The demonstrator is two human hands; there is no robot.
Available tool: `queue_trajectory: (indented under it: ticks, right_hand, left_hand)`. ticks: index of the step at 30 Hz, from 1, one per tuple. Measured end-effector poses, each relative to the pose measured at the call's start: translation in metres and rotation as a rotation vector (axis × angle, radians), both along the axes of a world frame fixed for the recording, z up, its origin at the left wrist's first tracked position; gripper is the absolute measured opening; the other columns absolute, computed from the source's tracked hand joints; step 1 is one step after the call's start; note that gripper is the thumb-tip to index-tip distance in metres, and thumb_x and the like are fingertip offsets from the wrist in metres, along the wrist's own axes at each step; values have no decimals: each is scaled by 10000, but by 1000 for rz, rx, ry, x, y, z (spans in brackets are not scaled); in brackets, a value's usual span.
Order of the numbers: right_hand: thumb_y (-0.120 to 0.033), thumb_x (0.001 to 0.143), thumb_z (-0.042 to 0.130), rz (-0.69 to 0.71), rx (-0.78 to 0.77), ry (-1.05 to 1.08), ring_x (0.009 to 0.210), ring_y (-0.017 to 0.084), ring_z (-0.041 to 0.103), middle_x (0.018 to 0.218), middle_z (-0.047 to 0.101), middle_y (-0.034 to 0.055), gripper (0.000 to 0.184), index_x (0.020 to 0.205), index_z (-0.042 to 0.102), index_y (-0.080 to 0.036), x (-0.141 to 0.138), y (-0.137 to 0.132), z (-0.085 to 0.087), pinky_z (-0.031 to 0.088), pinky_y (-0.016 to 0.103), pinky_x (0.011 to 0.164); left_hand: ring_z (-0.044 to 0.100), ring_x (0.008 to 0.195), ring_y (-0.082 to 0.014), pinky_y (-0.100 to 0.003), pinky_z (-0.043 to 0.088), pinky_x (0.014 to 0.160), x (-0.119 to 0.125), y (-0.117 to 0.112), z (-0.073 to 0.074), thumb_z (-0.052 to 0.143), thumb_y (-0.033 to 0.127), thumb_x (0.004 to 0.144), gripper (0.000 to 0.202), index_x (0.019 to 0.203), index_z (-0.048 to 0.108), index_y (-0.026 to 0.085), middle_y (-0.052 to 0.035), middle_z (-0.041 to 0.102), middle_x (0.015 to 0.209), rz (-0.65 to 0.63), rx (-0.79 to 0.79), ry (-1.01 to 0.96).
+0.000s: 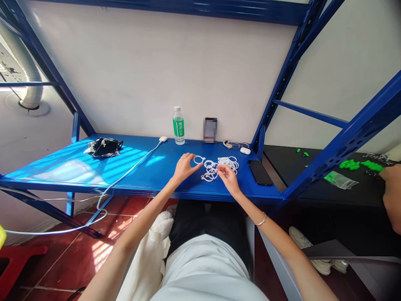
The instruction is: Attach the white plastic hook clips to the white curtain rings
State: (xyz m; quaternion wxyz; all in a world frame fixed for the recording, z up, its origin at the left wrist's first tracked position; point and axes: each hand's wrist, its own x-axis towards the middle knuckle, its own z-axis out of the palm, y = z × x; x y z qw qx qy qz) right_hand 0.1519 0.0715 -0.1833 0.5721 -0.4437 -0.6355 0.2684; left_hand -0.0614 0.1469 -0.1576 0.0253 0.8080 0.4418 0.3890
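Observation:
On the blue shelf table (150, 171) in front of me lies a pile of white plastic rings (210, 176). My left hand (185, 166) pinches one white ring (198, 156) between thumb and fingers, just left of the pile and lifted a little. Over the pile's front edge is my right hand (228, 177), its fingertips pinched together beside the rings. Whether those fingertips grip a ring is too small to make out.
Behind stand a green-labelled bottle (178, 127) and a propped phone (210, 130). A black phone (260, 172), white earphone case (244, 150) and glasses lie right. A black bag (104, 147) and white cable (131, 167) lie left. Another person's hand (393, 192) is at the neighbouring black table.

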Motion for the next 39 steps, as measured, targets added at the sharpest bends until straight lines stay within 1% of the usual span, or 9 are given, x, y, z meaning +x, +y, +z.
queue_trajectory:
  ticks: [3,6,13,19,22,26,29,34,39]
  right_hand:
    - [-309,846,543,4,7,-88,870,210,624,938,655,53,145,910,633,-215,-1,-1,1,511,322,712]
    - [-260,839,526,40,28,-181,865,201,613,934,652,47,137,917,630,-217,-3,-3,4,499,309,687]
    - [-188,812,549,-12,113,-479,984,246,526,959,618,54,150,933,628,-225,-8,-7,6,469,391,806]
    - [-213,832,555,-114,124,-588,966,261,506,923,566,66,85,866,633,-218,-7,-5,1,437,449,875]
    - [-250,850,557,-119,138,-543,942,267,511,884,578,67,103,793,639,-224,-7,-3,0,440,453,858]
    - [-357,867,553,-108,108,-372,910,261,542,873,609,66,164,799,640,-235,-4,-1,1,477,406,755]
    - [-427,865,548,-77,64,-202,860,232,573,911,612,69,226,830,638,-223,-2,0,2,492,346,684]
    - [-451,835,594,50,25,31,890,210,600,913,617,53,244,858,628,-211,-1,2,1,510,333,787]
    - [-442,804,644,168,-13,134,903,197,616,896,622,36,235,851,618,-213,-4,1,0,507,347,858]
  left_hand:
    - [531,978,-268,-339,440,771,-25,21,-4,581,473,829,384,1061,612,170,-114,596,1026,193,-33,106]
    - [513,1019,-287,-345,434,787,-43,33,-9,564,474,844,423,1114,604,151,-141,575,1078,291,-123,184]
    - [473,1109,-336,-389,437,822,-47,33,-13,524,459,856,425,1144,588,153,-168,526,1158,375,-238,359]
    - [436,1171,-354,-428,431,870,-42,27,-8,541,410,856,499,1256,501,115,-195,494,1231,366,-207,359]
    - [454,1156,-327,-422,425,895,-37,23,-1,548,410,857,475,1248,509,143,-169,510,1216,255,-180,276]
    - [491,1113,-279,-408,433,920,-23,11,7,544,416,863,402,1204,549,204,-116,543,1168,-26,-161,129]
    - [490,1141,-272,-411,437,939,-8,-3,10,558,420,858,423,1242,533,244,-104,532,1213,-207,-147,68]
    - [493,1193,-255,-376,467,924,15,-25,8,572,424,859,544,1357,424,263,-91,528,1294,-421,-175,16]
    - [516,1179,-243,-350,486,893,29,-34,0,603,423,841,635,1400,357,251,-106,502,1353,-525,-216,-86]
